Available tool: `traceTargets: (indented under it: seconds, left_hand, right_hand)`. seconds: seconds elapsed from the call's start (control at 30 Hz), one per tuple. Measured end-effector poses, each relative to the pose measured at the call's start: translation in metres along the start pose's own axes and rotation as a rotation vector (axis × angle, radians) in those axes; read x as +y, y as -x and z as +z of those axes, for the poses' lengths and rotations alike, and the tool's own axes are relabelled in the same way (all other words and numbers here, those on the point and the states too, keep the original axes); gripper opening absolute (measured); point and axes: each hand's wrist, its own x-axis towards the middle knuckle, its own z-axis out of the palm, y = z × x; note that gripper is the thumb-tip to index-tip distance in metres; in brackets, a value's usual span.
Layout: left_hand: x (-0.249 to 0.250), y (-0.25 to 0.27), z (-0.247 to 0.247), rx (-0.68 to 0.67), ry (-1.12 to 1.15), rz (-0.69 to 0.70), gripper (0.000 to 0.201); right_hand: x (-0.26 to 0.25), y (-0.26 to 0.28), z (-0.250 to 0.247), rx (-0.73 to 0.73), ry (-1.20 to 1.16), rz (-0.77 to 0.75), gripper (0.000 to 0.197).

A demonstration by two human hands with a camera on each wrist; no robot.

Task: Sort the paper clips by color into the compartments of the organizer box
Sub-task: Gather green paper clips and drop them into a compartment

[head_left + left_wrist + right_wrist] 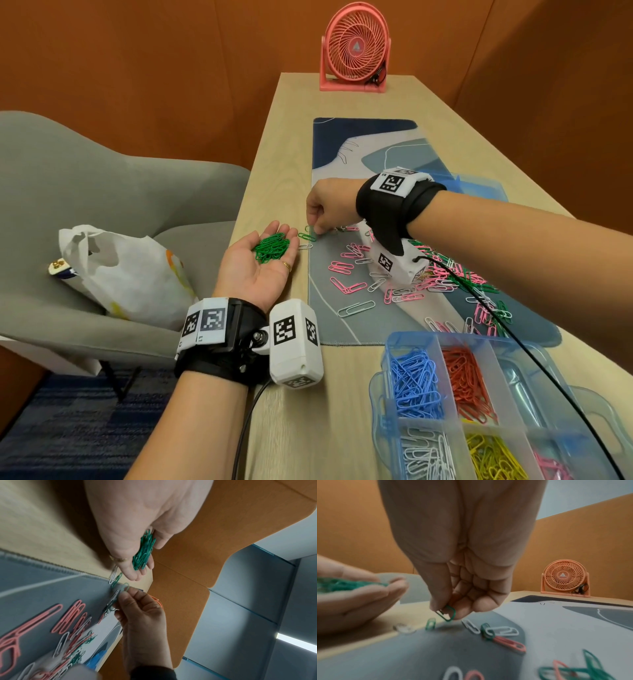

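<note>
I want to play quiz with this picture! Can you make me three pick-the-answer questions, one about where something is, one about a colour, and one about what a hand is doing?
1. Where is the fan?
A. at the far end of the table
B. on the chair
C. inside the organizer box

2. What colour are the clips heaped in the left hand?
A. blue
B. green
C. yellow

3. What is the right hand doing?
A. lying flat
B. pinching a green clip
C. holding the bag

Answers:
1 A: it stands at the table's far edge.
2 B: a green heap lies on the open palm.
3 B: its fingers pinch one green clip.
</note>
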Motion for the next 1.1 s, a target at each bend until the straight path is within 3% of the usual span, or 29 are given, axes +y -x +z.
traceTargets:
  seconds: [0.1, 0.23, 0.37, 0.47, 0.6, 0.77, 0.9, 1.1]
  left_hand:
    - [0.000, 0.000, 0.000, 0.014, -0.011, 0.000, 0.036]
    - [-0.001, 0.001, 0.001, 0.016, -0.018, 0.002, 0.036]
    - [0.000, -0.001, 0.000, 0.012, -0.001, -0.003, 0.036]
    - [0.000, 0.000, -0.001, 0.010, -0.008, -0.012, 0.035]
    - [0.001, 0.000, 0.000, 0.019, -0.044, -0.005, 0.036]
    - [-0.001, 0.003, 0.002, 0.005, -0.044, -0.024, 0.037]
    - [-0.008, 0.009, 0.007, -0.070, 0.021, -0.080, 0.033]
    - [-0.016, 0.011, 0.009, -0.078, 0.022, -0.122, 0.036]
  right_hand:
    - [-0.005, -0.003, -0.002, 0.034, -0.042, 0.019, 0.015]
    - [-0.015, -0.008, 0.005, -0.064, 0.058, 0.028, 0.007]
    - [-0.017, -0.008, 0.009, -0.068, 0.154, 0.014, 0.020]
    - [-0.016, -0.006, 0.012, -0.069, 0.170, 0.003, 0.011]
    - [-0.011, -0.002, 0.005, -0.017, 0.097, -0.028, 0.010]
    - [-0.018, 0.012, -0.016, 0.065, -0.161, -0.143, 0.009]
    - [-0.033, 0.021, -0.018, -0.022, -0.083, -0.265, 0.013]
    - [-0.034, 0.030, -0.019, -0.028, -0.084, -0.234, 0.022]
